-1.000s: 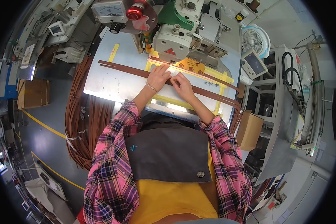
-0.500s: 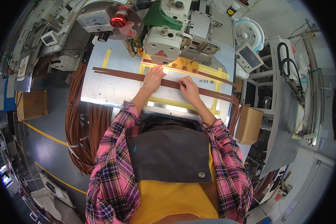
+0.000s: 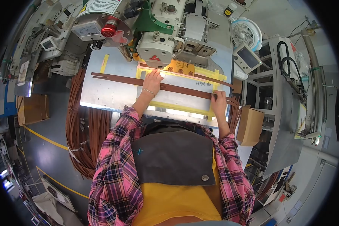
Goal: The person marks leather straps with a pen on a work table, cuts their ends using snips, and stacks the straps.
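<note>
Brown strips (image 3: 184,89) run across the table (image 3: 116,95), your left hand (image 3: 153,81) over them, your right hand (image 3: 218,102) curled at them further right; whether either hand's fingers grip, I can't tell. They look light and bendy, so pinch both edges, keeping them flat.

One left hand (image 3: 152,81) and one right hand (image 3: 219,102) are pictured, two in all; two brown strip ends (image 3: 101,75) are seen at left; one machine head (image 3: 154,49), one red knob (image 3: 109,30) and one fan (image 3: 244,34) are shown; two cardboard boxes (image 3: 251,126) are counted; one bracelet (image 3: 149,91) is worn; one snap (image 3: 205,177) is fixed to one dark apron (image 3: 173,158).
</note>
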